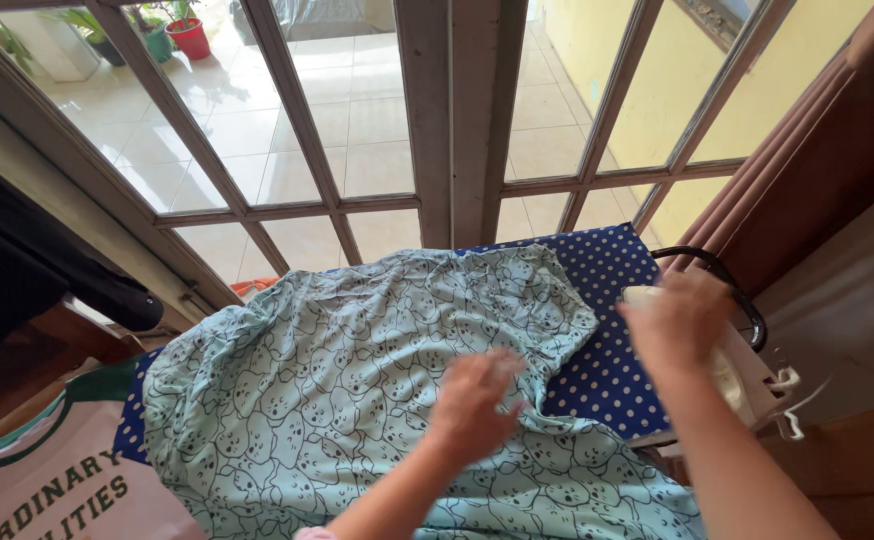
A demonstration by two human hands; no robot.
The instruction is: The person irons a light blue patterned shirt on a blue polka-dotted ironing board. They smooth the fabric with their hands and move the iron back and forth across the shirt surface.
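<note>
Mint-green cotton garment (357, 400) with a little line-drawn face print is spread over most of the ironing board (607, 370), whose navy polka-dot cover only shows at the far right corner. Left hand (472, 405) lies flat on the cloth near the board's middle, fingers loose, looks like it's pinning the fabric smooth. Right hand (677, 320) is wrapped around the white iron (732, 375) at the right end, by the black wire rest (727, 285); it's blurry. A pink-and-green printed shirt (57, 480) hangs off the near left corner.
</note>
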